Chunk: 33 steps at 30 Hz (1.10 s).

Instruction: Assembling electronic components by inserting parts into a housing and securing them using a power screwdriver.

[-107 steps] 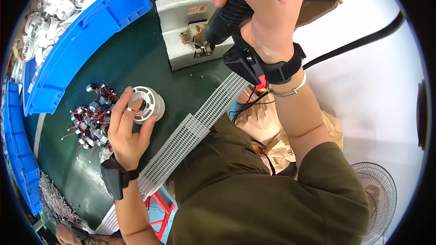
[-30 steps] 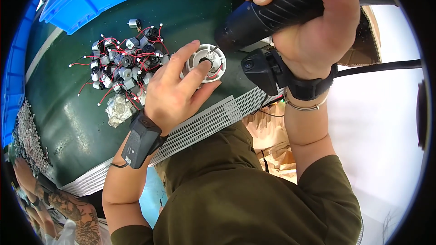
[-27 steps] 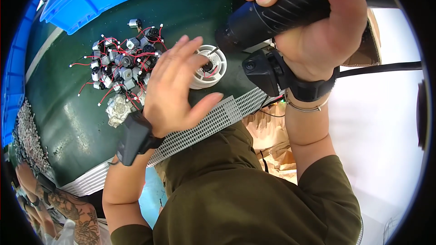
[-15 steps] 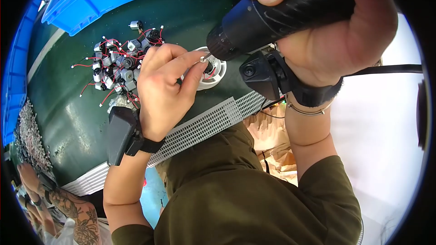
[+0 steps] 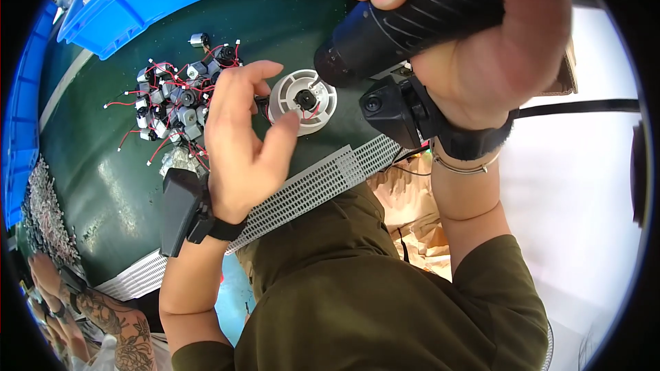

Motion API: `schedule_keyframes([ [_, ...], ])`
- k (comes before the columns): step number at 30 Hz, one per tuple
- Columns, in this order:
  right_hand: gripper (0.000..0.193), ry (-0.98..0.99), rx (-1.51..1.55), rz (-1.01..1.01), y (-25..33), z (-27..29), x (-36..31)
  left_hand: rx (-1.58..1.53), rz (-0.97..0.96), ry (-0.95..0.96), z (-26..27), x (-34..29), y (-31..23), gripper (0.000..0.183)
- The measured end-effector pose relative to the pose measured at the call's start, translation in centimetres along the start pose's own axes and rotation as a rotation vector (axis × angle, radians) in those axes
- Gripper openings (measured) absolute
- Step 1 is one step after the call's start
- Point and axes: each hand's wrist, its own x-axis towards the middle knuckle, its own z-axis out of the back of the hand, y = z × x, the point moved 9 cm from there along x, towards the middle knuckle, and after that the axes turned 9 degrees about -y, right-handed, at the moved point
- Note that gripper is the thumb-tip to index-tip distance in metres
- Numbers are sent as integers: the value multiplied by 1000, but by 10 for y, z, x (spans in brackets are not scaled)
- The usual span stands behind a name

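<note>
My right hand is wrapped round a black electric screwdriver. The tool's tip reaches down to the upper part of a round white plastic housing on the green work surface. Inside the housing sits a small black motor, with a red wire beside it. My left hand is at the housing's left side, thumb and forefinger spread apart, holding nothing. Its thumb tip is over the lower left of the rim; whether it touches cannot be made out.
Left of my hand lies a heap of small motors with red wires. Blue plastic bins line the far edge. A pile of small parts is at the far left, near another person's tattooed arm. White perforated strip edges the table.
My left fingers have let go of the small shiny screw at the screwdriver's tip and spread apart. The screwdriver has shifted slightly left, its tip now at the housing.
</note>
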Motion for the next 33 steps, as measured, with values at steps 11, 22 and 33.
schedule_keyframes([
  [11,39,94,94,-14,-10,-4,-1,13,-89,-28,10,-7,8,18],
  [22,33,138,229,-127,-19,-9,-17,163,-391,82,-4,-9,-23,28],
  [33,37,13,-219,-93,-25,-7,-10,271,-469,103,-19,-18,-16,41],
])
